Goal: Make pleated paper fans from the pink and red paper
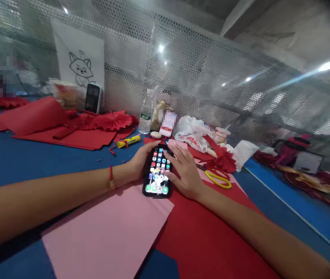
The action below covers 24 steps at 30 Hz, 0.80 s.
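A black smartphone [158,171] with a lit home screen of app icons is held tilted just above the pink paper sheet [109,228]. My left hand [140,162] grips its left edge, fingers curled round it; a red bracelet is on that wrist. My right hand [182,170] rests along the phone's right side with the thumb on the screen. A red paper sheet [205,240] lies under my right forearm.
Yellow-handled scissors [219,179] lie right of my right hand. Folded red paper fans [111,121], red sheets, a yellow glue stick [128,141], a water bottle [145,114], a plastic bag [192,133], a second phone [92,98] and a fox drawing [79,62] fill the blue table's back.
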Motion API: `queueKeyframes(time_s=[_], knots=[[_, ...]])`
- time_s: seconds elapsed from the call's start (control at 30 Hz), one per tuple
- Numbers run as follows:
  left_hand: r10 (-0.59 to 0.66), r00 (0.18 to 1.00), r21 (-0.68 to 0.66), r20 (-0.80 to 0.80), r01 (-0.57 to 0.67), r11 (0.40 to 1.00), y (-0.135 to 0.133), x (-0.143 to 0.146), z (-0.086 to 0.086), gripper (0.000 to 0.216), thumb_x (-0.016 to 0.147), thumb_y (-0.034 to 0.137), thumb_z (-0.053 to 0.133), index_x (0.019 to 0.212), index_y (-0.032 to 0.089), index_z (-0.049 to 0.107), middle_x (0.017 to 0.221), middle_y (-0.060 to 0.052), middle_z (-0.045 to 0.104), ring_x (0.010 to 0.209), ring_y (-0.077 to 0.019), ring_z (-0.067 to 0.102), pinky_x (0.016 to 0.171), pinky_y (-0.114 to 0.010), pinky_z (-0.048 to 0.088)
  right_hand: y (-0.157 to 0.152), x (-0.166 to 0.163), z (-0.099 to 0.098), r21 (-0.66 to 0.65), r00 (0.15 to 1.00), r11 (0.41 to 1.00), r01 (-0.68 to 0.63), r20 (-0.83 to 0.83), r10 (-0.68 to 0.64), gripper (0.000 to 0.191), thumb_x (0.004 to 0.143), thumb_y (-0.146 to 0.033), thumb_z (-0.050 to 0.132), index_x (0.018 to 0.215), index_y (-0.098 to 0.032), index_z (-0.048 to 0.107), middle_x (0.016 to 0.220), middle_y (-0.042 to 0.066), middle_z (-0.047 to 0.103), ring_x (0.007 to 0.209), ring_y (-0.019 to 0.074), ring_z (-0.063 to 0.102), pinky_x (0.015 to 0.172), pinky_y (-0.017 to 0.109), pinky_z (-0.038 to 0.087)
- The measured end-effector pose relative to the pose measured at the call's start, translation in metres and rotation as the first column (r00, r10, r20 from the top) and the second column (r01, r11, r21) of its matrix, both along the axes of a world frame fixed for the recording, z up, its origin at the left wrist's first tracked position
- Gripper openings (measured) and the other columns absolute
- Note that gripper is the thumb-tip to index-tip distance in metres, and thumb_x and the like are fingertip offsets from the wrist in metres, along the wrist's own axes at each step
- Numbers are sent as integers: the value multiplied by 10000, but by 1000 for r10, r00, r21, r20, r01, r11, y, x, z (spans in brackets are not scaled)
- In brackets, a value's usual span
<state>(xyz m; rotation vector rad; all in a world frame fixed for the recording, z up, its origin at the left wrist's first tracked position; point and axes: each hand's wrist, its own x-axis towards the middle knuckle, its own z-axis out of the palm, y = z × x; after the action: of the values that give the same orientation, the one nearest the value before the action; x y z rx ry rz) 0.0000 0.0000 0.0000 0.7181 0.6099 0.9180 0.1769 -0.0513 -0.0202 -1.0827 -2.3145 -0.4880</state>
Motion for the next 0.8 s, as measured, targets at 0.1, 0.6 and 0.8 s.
queueKeyframes(time_s=[0.1,0.6,0.8], knots=[[-12,1000,-6,16,12,1000,1,0,-2,251,827,344,585,813,116,690,607,-64,688,477,-200,631,482,-293,499,-1,0,3,24,997,997,-76,11,76,521,1006,-494,319,1399,-187,472,1519,80,401,1432,228,281,1172,468,225],[-101,995,-1,18,101,995,5,-4,-7,397,866,409,519,846,65,717,747,-133,735,615,-219,676,626,-315,545,-6,-1,12,12,878,890,-455,174,446,383,974,-467,439,1209,-237,637,1397,73,551,1345,186,429,1147,414,277],[-130,991,-7,18,130,991,8,-4,-10,387,835,433,565,848,76,713,738,-126,732,603,-215,667,623,-314,530,-7,-4,11,8,873,916,-402,303,381,372,953,-467,506,1252,-279,619,1438,24,519,1388,189,366,1176,414,204]])
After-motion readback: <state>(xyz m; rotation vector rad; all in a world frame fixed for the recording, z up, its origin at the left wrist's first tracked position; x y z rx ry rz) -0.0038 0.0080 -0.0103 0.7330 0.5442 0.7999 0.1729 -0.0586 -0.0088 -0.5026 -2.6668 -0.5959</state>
